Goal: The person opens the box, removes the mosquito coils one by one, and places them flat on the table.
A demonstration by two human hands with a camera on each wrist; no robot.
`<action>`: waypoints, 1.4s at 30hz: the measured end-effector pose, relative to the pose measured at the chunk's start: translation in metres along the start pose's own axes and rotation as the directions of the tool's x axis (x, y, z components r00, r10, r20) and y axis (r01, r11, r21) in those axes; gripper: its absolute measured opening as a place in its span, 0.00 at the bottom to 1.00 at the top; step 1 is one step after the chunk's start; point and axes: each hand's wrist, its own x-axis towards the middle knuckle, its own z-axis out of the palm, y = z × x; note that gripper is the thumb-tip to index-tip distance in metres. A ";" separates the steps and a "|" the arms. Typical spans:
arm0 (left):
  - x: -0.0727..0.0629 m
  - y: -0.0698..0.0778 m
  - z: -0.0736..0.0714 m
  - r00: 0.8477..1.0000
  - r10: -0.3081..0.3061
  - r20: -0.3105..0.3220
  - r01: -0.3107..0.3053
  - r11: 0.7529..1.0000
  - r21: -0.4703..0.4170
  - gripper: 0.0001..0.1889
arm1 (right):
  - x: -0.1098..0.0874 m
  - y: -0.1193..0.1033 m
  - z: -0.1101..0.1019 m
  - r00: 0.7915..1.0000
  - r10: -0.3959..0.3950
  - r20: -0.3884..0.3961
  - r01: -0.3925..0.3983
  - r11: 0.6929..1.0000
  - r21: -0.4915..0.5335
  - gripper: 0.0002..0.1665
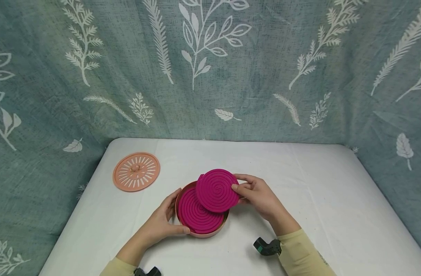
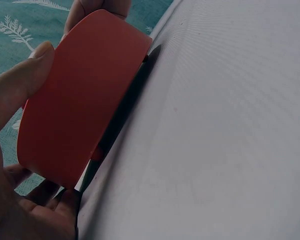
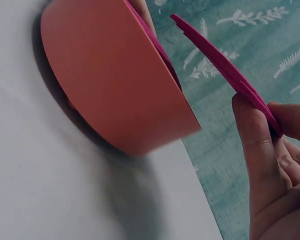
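A magenta mosquito coil (image 1: pixel 217 190) is pinched at its right edge between the thumb and fingers of my right hand (image 1: pixel 258 195). It tilts over the round salmon-orange tin (image 1: pixel 206 234), overlapping its upper right part in the head view. Inside the tin lies another magenta spiral coil (image 1: pixel 193 214), partly hidden by the raised one. My left hand (image 1: pixel 160 222) grips the tin's left side, thumb at the front and fingers behind. The right wrist view shows the held coil (image 3: pixel 225 65) edge-on, apart from the tin wall (image 3: pixel 110 75).
At the back left of the white table (image 1: pixel 300 184) lies a round orange lid (image 1: pixel 122 172) with radial slots and a small centre knob. A green leaf-patterned curtain (image 1: pixel 258 69) hangs behind and along both sides.
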 end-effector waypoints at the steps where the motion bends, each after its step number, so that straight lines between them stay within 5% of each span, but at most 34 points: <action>1: 0.000 0.000 0.000 1.000 0.001 0.000 -0.001 1.000 0.002 0.65 | 0.000 0.000 -0.003 1.000 -0.002 -0.008 0.003 1.000 0.011 0.31; 26: 0.000 -0.002 0.002 1.000 -0.001 0.003 0.002 0.999 -0.038 0.65 | 0.035 0.009 -0.071 0.978 0.031 -0.206 -0.033 0.999 -0.009 0.34; 42: -0.002 0.001 0.004 1.000 -0.026 0.007 0.026 0.998 -0.050 0.65 | 0.066 0.013 -0.098 0.971 0.084 -0.224 -0.092 0.995 -0.027 0.33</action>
